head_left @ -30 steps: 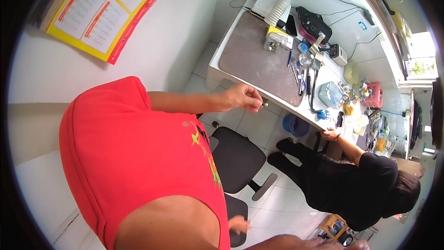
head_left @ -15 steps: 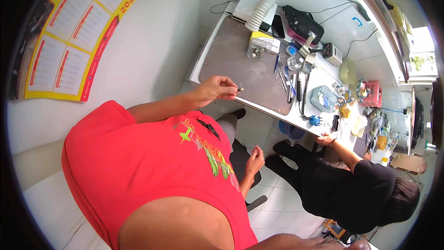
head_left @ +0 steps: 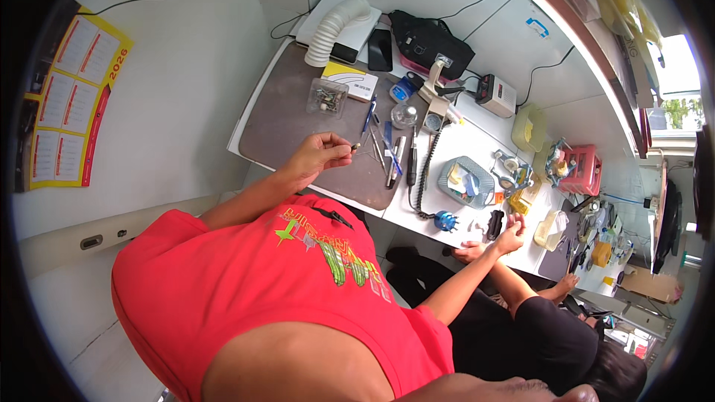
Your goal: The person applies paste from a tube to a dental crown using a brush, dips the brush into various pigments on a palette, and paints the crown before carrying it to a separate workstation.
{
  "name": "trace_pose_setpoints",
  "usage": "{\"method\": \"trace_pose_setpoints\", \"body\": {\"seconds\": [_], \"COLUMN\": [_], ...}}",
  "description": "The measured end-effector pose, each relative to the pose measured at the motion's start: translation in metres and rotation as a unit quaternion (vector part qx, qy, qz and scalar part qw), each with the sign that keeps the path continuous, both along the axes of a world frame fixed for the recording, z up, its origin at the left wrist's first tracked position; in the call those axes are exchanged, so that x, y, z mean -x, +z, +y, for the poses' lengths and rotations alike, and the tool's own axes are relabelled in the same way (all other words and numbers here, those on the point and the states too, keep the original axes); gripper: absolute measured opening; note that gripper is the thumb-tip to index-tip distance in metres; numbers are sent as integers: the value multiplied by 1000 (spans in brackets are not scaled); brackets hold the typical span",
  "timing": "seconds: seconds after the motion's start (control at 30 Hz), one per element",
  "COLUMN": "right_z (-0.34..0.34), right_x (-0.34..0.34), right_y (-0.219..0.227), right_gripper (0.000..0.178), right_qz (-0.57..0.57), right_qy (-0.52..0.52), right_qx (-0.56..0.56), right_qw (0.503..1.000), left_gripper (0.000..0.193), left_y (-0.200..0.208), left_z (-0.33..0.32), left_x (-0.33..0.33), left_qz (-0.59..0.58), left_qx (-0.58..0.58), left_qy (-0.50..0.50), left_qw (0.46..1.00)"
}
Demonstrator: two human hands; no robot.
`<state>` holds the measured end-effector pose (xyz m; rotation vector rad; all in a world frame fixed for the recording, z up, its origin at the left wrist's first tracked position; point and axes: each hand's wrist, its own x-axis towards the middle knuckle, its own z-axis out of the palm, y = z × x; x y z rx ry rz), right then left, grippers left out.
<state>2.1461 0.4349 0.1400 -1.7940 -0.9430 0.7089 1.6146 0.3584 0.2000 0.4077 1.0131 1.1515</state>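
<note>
My left hand [head_left: 313,158] hovers over the near part of the brown desk mat [head_left: 279,126], pinching a small dark piece with a pale tip [head_left: 355,147] between thumb and finger. Too small to name, the piece points toward several pens and slim tools [head_left: 389,152]. My right arm stretches across to the right side of the table, past the co-worker's hand [head_left: 469,251]. The fingers of my right hand [head_left: 511,236] are apart with nothing visible in them. Beside that hand are a black object [head_left: 494,224] and a yellow block [head_left: 523,199].
A clear box of small parts [head_left: 328,98] stands by a white-and-yellow box [head_left: 350,80]. Behind are a white hose [head_left: 334,30], a phone [head_left: 380,49] and a black bag [head_left: 430,43]. A blue basket [head_left: 465,180] and coiled cord [head_left: 426,171] lie rightward. A co-worker in black [head_left: 547,339] sits close by.
My right hand has risen from beside my lap and reached over the right side of the table. My left hand still pinches the small piece, now over the mat. The view has shifted rightward.
</note>
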Motion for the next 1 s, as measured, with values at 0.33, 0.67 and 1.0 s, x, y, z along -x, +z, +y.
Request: {"method": "trace_pose_setpoints", "body": {"seconds": [0.33, 0.67, 1.0], "right_z": [-19, 1, 10], "right_x": [-116, -133, -139], "right_y": [-92, -148, -162], "right_gripper": [36, 37, 38], "right_qz": [564, 666, 677], "right_qy": [-53, -58, -71], "right_qx": [458, 574, 620], "right_qw": [685, 473, 389], "left_gripper": [13, 15, 15], "left_y": [10, 13, 15], "left_z": [33, 54, 73], "left_x": [-71, -97, -105], "left_qz": [40, 87, 116], "left_qx": [54, 84, 100], "left_qy": [89, 124, 106], "left_qw": [994, 985, 983]}}
